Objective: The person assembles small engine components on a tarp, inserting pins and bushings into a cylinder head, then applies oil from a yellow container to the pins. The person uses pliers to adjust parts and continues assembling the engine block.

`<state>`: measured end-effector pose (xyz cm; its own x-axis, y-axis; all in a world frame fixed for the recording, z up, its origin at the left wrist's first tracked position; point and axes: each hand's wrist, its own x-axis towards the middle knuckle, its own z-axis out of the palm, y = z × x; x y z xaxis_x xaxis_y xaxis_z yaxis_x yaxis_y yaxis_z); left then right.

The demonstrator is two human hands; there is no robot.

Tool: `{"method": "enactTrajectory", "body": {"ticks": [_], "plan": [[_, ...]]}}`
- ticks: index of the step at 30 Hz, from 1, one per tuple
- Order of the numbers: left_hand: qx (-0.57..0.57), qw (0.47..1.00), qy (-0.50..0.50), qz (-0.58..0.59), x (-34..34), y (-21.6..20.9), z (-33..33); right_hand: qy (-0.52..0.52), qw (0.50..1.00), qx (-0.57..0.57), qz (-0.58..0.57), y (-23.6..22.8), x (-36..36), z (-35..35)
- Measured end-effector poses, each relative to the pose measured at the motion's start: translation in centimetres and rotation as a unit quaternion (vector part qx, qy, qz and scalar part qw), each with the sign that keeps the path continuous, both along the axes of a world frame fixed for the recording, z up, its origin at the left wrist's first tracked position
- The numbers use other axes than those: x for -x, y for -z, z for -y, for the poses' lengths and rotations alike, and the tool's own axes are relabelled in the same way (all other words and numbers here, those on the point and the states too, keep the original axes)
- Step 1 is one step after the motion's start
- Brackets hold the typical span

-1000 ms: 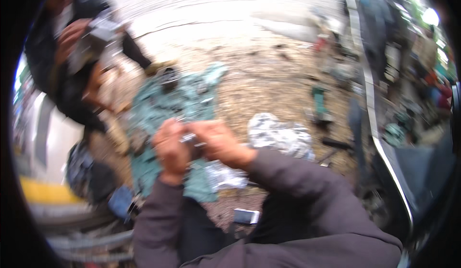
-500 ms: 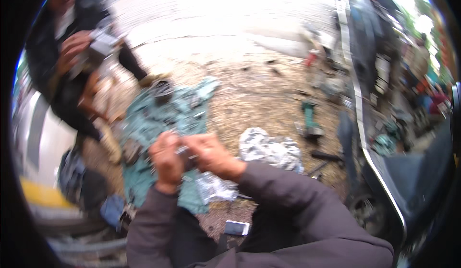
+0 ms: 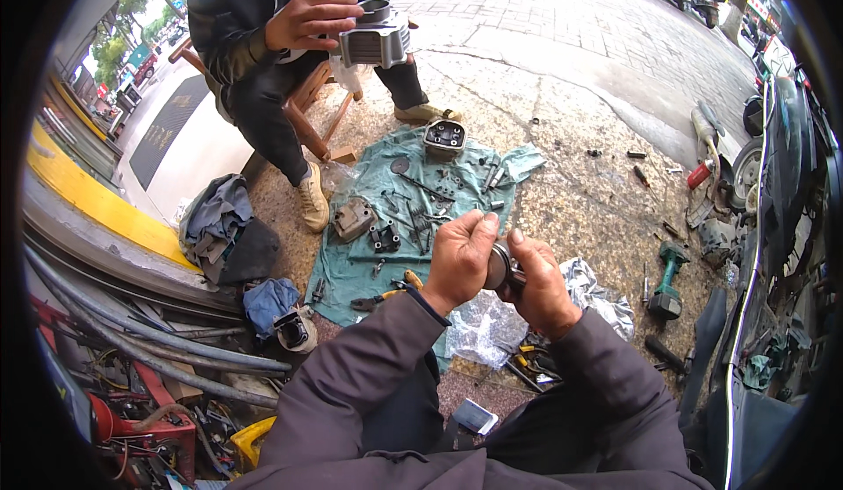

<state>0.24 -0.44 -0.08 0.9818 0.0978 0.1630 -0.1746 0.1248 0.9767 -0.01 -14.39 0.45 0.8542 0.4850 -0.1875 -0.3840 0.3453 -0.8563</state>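
A round metal piston (image 3: 499,267), dark on its face, is held up in front of my body over the cloth. My right hand (image 3: 546,290) wraps round its right side, thumb on top. From the other side my left hand (image 3: 459,260) is closed, thumb and bent forefinger at the piston's left edge; its remaining fingers are curled. Below lies a green cloth (image 3: 351,266) spread with small engine parts. On it are a grey metal cover (image 3: 355,219), a cylinder head (image 3: 444,138) at the far end, and pliers (image 3: 386,296) with yellow handles near my left wrist.
Across from me a seated person (image 3: 299,60) holds a silver finned engine cylinder (image 3: 376,40). A green power tool (image 3: 670,281) lies to the right, beside a scooter body (image 3: 757,270). Clear plastic (image 3: 487,327) and a phone (image 3: 475,416) are close to me. Hoses (image 3: 167,358) run at left.
The view has swung left and sharpened from a blur, so the scene sits farther right. Both hands stay together at the piston, whose round face now shows.
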Motion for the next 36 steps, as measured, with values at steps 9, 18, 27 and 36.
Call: {"method": "enactTrajectory", "body": {"ticks": [9, 18, 27, 36], "plan": [[0.017, 0.999, 0.0, -0.036, -0.1, 0.5, -0.6, -0.039, 0.998, -0.049, -0.003, 0.1, -0.5, 0.6], [-0.008, 0.999, -0.033, -0.022, -0.6, 1.1, -1.6, -0.059, 0.992, 0.053, 0.098, 0.3, -1.3, 1.2], [0.054, 0.991, 0.084, -0.087, -0.4, -0.2, -2.1, -0.005, 0.996, 0.042, 0.075, -0.1, -1.7, 1.7], [0.197, 0.961, 0.148, -0.122, -0.3, 0.4, -3.1, 0.005, 0.998, -0.016, 0.059, 0.8, -1.8, 2.3]]}}
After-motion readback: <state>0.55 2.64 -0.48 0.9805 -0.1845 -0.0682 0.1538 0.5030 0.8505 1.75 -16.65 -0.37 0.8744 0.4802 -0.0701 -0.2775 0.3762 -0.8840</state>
